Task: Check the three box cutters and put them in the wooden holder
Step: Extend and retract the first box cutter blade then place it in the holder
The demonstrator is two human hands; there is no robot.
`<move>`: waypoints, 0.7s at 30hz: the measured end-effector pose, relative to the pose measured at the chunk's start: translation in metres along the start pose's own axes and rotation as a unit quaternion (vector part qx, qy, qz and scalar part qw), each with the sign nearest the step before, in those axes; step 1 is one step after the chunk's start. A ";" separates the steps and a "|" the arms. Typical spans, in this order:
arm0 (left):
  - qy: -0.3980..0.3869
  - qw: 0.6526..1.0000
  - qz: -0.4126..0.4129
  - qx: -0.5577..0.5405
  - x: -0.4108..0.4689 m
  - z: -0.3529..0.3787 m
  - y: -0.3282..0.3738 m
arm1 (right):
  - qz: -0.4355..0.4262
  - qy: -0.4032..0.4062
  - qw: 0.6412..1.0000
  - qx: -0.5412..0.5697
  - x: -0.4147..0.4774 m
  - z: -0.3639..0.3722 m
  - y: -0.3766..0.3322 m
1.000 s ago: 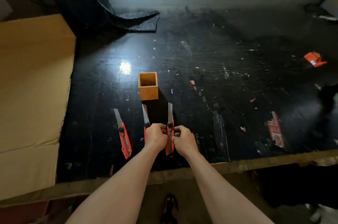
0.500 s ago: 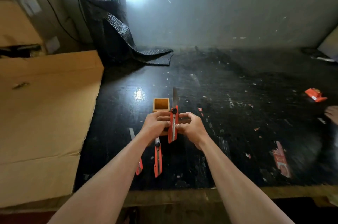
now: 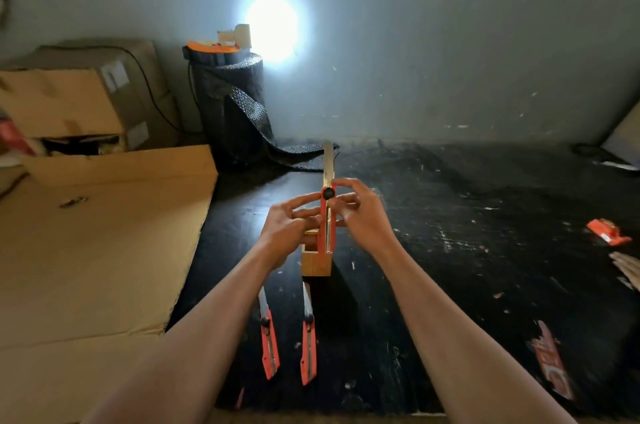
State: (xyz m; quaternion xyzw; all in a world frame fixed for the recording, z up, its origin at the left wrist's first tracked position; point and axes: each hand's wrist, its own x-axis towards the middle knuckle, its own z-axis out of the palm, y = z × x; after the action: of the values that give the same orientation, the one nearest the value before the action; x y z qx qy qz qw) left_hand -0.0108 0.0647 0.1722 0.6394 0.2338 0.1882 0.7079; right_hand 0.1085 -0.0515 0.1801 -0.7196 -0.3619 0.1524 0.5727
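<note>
Raised box cutter (image 3: 327, 216) upright, pinched between left hand (image 3: 289, 226), right hand (image 3: 360, 216).

Honestly nothing here I can actually read. The red scrap (image 3: 553, 365) stuck to the table (image 3: 450, 250) on the right has white lettering, but it's too torn and smeared to make out. The white stickers (image 3: 116, 75) on the cardboard box (image 3: 86, 94) at the back left look blank from here. No brand showing on the cutters (image 3: 269, 344) either.
</note>
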 end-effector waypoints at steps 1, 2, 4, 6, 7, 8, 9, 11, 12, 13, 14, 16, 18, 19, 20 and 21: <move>-0.001 1.000 0.005 -0.002 0.000 0.000 0.003 | -0.009 0.001 1.000 -0.015 0.003 0.000 -0.003; -0.003 1.000 0.009 -0.001 -0.001 0.000 0.006 | -0.015 0.002 0.999 -0.029 0.006 -0.001 -0.004; -0.004 1.000 0.013 -0.003 -0.001 0.000 0.009 | -0.020 0.005 0.999 -0.041 0.010 -0.001 -0.007; 0.000 1.000 0.012 -0.009 -0.001 -0.001 0.010 | -0.016 -0.001 0.999 -0.037 0.012 -0.001 -0.008; 0.002 1.000 0.011 -0.011 -0.001 -0.002 0.010 | -0.016 -0.005 0.999 -0.034 0.013 -0.001 -0.009; 0.002 1.000 0.009 -0.012 -0.001 -0.002 0.010 | -0.016 -0.007 0.999 -0.033 0.012 -0.001 -0.010; 0.002 1.000 0.008 -0.013 -0.001 -0.002 0.010 | -0.017 -0.009 0.999 -0.031 0.012 -0.002 -0.011; 0.001 1.000 0.007 -0.017 -0.002 -0.003 0.010 | -0.020 -0.011 0.999 -0.023 0.011 -0.003 -0.012; 0.002 1.000 0.006 -0.021 -0.002 -0.003 0.012 | -0.023 -0.013 0.999 -0.022 0.010 -0.004 -0.012; 0.002 1.000 0.005 -0.026 -0.002 -0.003 0.013 | -0.026 -0.018 0.999 -0.023 0.009 -0.004 -0.012; 0.002 1.000 0.004 -0.031 -0.003 -0.003 0.014 | -0.030 -0.023 0.999 -0.026 0.008 -0.005 -0.012; -0.002 0.999 0.003 -0.042 -0.003 -0.003 0.017 | -0.034 -0.030 0.998 -0.031 0.005 -0.006 -0.012; -0.004 0.999 0.000 -0.049 -0.002 -0.003 0.020 | -0.033 -0.034 0.999 -0.026 0.002 -0.006 -0.010; -0.004 0.999 -0.002 -0.050 -0.001 -0.003 0.021 | -0.030 -0.036 0.999 -0.021 -0.001 -0.006 -0.008; -0.005 0.999 -0.004 -0.051 0.000 -0.003 0.022 | -0.027 -0.038 0.999 -0.017 -0.002 -0.005 -0.006; -0.004 0.998 -0.007 -0.055 0.001 -0.003 0.023 | -0.024 -0.041 0.999 -0.013 -0.004 -0.005 -0.003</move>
State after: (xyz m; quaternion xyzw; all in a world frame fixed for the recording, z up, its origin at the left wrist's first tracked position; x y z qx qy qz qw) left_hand -0.0109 0.0704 0.1946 0.5990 0.2246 0.1931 0.7440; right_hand 0.1076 -0.0575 0.1840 -0.7112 -0.4043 0.1634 0.5514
